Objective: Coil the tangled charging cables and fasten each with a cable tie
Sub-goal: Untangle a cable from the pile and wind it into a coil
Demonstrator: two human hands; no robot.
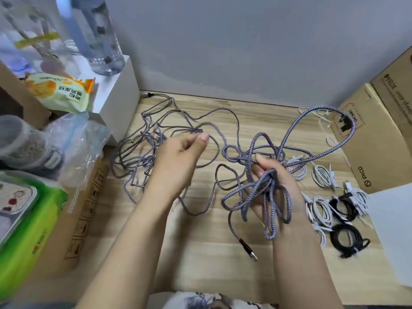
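The right hand [270,186] grips a bunch of grey-blue braided cable [256,190], probably to anchor it; left of the bunch, the left hand [178,157] pinches one strand, seemingly to free it.

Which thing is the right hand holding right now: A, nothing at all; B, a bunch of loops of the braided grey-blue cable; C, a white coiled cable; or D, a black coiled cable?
B: the right hand is closed around a bunch of loops of the braided cable, while the black coils and white coils lie apart on the table.
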